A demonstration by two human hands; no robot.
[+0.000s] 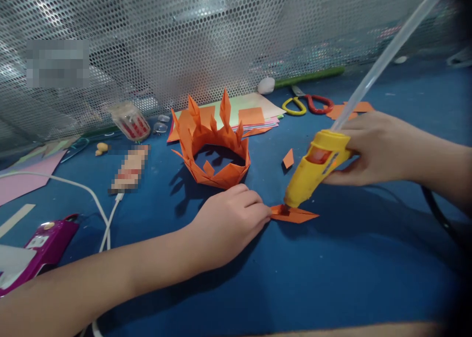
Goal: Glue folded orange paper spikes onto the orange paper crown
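My right hand [372,147] is closed round a yellow glue gun [315,167] with a clear glue stick [383,61] poking out of its back. The gun's tip rests on a small folded orange paper piece [297,214] lying on the blue table [332,278]. My left hand [230,221] pinches the left end of that piece with its fingertips, holding it down. Just behind my left hand stands an orange paper crown [212,145] made of several spiky folded units.
A stack of coloured paper sheets [258,111] and scissors with yellow and red handles [308,103] lie at the back, before a perforated metal screen [184,37]. A small orange scrap [288,158], a white cable [106,219], a magenta object [44,243] and a clear container [131,121] lie left.
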